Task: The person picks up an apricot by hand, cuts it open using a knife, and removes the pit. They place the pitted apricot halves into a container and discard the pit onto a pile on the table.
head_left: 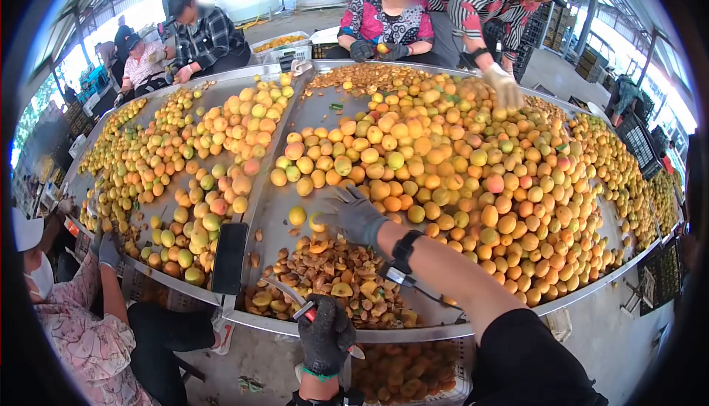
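My left hand [325, 336], in a dark glove at the table's near edge, is wrapped round a red-handled tool with a curved metal end [284, 289], which looks like shears. The curved end points left over a heap of pits and split apricot pieces [329, 271]. Farther in, my right hand [354, 216] wears a grey glove and stretches its fingers out beside the nearest apricots [297, 215]. I see nothing held in it. A large pile of whole yellow-orange apricots [458, 177] spreads beyond and to the right of this hand.
A phone [230, 257] lies at the metal divider [267, 177]. More apricots [210, 221] fill the left section. Several co-workers sit or stand around the table; one gloved hand [504, 86] reaches in from the far side. Below the near rim stands a crate [461, 365] with fruit.
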The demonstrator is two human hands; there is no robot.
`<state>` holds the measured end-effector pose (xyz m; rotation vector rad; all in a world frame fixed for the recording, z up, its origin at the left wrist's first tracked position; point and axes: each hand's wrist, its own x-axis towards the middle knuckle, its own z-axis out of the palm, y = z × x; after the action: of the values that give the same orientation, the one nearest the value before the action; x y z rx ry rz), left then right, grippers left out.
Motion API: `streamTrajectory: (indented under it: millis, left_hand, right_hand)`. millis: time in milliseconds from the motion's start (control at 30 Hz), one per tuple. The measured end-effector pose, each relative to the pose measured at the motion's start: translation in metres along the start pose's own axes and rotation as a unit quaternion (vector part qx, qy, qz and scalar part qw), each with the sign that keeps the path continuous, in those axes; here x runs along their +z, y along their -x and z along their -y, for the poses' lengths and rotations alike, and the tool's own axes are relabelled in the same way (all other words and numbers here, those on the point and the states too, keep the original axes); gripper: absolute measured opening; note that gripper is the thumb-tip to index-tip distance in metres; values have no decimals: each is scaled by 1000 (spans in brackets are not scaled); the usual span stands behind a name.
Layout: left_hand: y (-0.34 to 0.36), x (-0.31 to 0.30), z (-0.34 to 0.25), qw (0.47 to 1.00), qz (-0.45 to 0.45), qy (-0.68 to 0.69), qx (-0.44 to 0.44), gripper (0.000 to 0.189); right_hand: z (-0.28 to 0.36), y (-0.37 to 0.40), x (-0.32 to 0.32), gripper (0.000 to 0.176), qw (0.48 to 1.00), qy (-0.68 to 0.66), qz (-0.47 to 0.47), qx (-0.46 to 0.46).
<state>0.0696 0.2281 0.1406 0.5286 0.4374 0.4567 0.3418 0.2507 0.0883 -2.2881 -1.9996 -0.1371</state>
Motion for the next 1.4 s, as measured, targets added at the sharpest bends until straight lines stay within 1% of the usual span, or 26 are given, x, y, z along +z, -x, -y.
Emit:
streamTrajectory:
  millis: [33, 67, 100, 133, 300, 367, 400, 433, 500, 533, 567, 633, 667, 700, 767, 800, 867, 933, 1000, 1033, 1100, 1133, 1200, 1233, 1300, 1400]
  left_hand:
    - [-1, 0, 2, 1000, 1, -5, -5, 9]
    - [0, 0, 3, 1000, 3, -7, -7, 9]
    - [1, -1, 4, 1000, 2, -8, -9, 9]
    - [1, -1, 4, 1000, 0, -8, -12, 9]
    - [-2, 3, 8, 999, -11, -26, -16, 8]
    - [-5, 5, 9, 999, -13, -29, -14, 8]
    - [-5, 5, 9, 999, -23, -34, -18, 9]
    - [-4, 5, 10, 998, -33, -39, -23, 9]
    - [-5, 6, 10, 998, -27, -45, -25, 10]
    - [-6, 7, 11, 998, -21, -49, -25, 10]
    - [-6, 8, 12, 998, -20, -50, -27, 10]
    - [-7, 11, 15, 998, -16, -59, -31, 10]
    - [-7, 11, 15, 998, -13, -61, -31, 10]
    - [-7, 11, 16, 998, -14, -56, -40, 10]
    - [-6, 12, 20, 998, -11, -48, -49, 10]
    - [-7, 12, 21, 997, -25, -57, -47, 10]
    - [-7, 12, 21, 996, -38, -66, -45, 10]
    - [-7, 12, 20, 998, -20, -50, -37, 10]
    - [-6, 11, 20, 998, -15, -43, -45, 10]
    - [-7, 11, 21, 998, -12, -35, -52, 9]
    - [-9, 13, 25, 998, -7, -34, -59, 10]
    - [-9, 13, 28, 997, -4, -33, -68, 10]
    - [-12, 13, 38, 997, 9, -35, -72, 10]
    - [-13, 13, 43, 996, 22, -36, -75, 10]
    - [-12, 14, 52, 995, 32, -31, -84, 10]
    - [-7, 24, 62, 993, 36, -52, -103, 10]
  right_hand:
    - [-3, -5, 3, 35, 1000, 1, -1, 3]
    - [-10, -12, 11, 37, 997, 13, 5, 70]
    - [-10, -17, -3, 40, 990, 25, 10, 136]
    - [-14, -19, -18, 44, 979, 46, 103, 169]
    - [-12, -27, 8, 44, 980, 111, 55, 157]
    - [-11, -33, 20, 44, 980, 54, -21, 192]
    - [-3, -28, 11, 39, 981, -13, -85, 175]
    - [2, -22, 4, 39, 981, -14, -83, 177]
    - [4, -15, -1, 33, 998, 7, -58, 10]
    - [5, -13, -1, 26, 1000, -14, 14, 3]
    - [-1, -11, 5, 26, 1000, -14, 14, 7]
    - [-17, -10, 16, 24, 991, -8, -46, 123]
    - [-18, -13, 6, 27, 988, -35, -6, 148]
    - [-21, -12, 3, 27, 988, -34, -8, 151]
    - [-26, -9, -6, 30, 985, -133, -6, 111]
    - [-31, 1, -9, 29, 982, -157, -58, 89]
    - [-51, 29, -4, 30, 977, -114, -134, 119]
    - [-83, 73, -23, 39, 961, -132, -142, 198]
    - [-78, 132, -64, 51, 958, -30, -103, 266]
    - [-77, 154, -65, 51, 958, -27, -104, 265]
    - [-69, 186, -60, 57, 948, 67, 68, 304]
    - [-71, 188, -58, 57, 947, 68, 68, 306]
    - [-72, 183, -52, 58, 934, -6, 56, 353]
    - [-71, 180, -49, 58, 932, -6, 54, 358]
    - [-74, 163, -47, 56, 906, 21, 73, 417]
    - [-68, 161, -52, 56, 897, 13, 93, 433]
